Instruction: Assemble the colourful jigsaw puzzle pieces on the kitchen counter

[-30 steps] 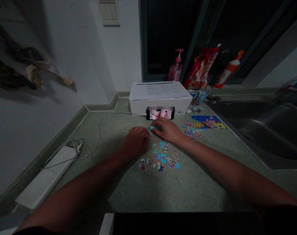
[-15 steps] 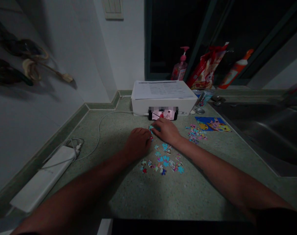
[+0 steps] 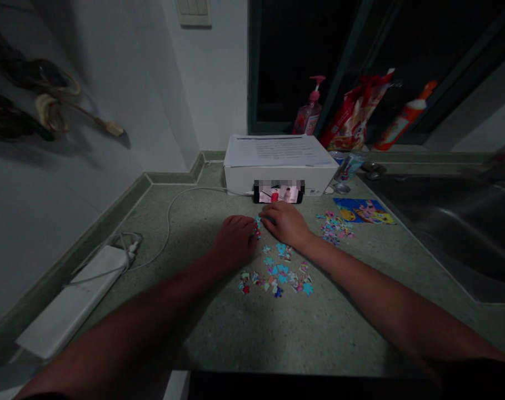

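The view shifted slightly; whether left hand (image 3: 236,239) or right hand (image 3: 289,225) pinches puzzle pieces (image 3: 258,221), unclear; box (image 3: 239,179) closed.

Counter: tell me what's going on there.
A person's left hand and right hand are on either side of a few puzzle pieces on the counter. It is too dark to tell whether either hand grips one. Loose pieces lie scattered nearer the camera, and a pile sits to the right, beside a picture card. Beyond the hands, a lit phone stands in front of a box.
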Motion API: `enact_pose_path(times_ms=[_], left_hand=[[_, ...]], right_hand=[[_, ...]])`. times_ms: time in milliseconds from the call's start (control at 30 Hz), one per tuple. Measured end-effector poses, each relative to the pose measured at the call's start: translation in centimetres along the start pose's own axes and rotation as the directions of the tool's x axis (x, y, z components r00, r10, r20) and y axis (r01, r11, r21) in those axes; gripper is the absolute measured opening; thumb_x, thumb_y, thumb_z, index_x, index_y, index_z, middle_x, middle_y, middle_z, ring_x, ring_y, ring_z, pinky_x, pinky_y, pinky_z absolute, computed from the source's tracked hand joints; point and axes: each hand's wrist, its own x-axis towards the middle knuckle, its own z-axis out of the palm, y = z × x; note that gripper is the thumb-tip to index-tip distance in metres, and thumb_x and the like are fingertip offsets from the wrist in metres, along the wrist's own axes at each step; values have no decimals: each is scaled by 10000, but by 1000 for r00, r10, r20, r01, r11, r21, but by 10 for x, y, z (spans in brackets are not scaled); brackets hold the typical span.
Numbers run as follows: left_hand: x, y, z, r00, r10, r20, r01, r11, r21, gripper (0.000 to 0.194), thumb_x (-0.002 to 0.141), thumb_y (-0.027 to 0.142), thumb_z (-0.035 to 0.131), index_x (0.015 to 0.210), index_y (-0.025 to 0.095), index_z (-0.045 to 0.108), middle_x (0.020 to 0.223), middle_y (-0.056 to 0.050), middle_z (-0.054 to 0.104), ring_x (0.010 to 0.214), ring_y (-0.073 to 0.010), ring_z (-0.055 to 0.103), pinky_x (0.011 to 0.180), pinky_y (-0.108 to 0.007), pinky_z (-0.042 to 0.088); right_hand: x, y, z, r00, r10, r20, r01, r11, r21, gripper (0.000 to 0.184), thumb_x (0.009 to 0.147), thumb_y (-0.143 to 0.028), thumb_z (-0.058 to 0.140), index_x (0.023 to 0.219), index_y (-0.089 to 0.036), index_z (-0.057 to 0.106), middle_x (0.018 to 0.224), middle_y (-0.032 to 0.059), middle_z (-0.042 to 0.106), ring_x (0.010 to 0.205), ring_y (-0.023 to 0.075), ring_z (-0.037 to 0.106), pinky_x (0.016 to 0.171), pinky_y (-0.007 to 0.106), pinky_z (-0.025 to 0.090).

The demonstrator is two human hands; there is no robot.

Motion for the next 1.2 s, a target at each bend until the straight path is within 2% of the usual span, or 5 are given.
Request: enact_pose_path(times_ms=[600,900,1200], left_hand=[[0,1,-1,1000,2,27,-2,1000,14,229,1045,225,581,1211,197,735,1247,-109,783,1186,-302,684,1127,-515,514],[1,1,-1,999,-1,39,1,1000,13,231,1050,229,576,1226,202,723,1258,-104,779,1201,-302,679,1135,-521,502],[1,2,-3,999,-5,45,4,1000,11,240,1051,232,571,1231,189,723,1261,-113,777,1212,-305,686,1139,-527,514]], right_hand=[[-3,3,1,994,-110,-2,110,993,-34,172,1036,-184,676,1098,-202,836,1133,125,747,1077,301,635,924,436,462],[-4,0,-1,992,-125,12,125,990,-68,211,1030,-178,676,1170,-190,833,1215,156,752,1139,321,638,987,457,478],[-4,3,1,992,-123,8,123,992,-41,233,1010,-146,664,1172,-206,820,1220,143,746,1136,312,631,991,462,472]])
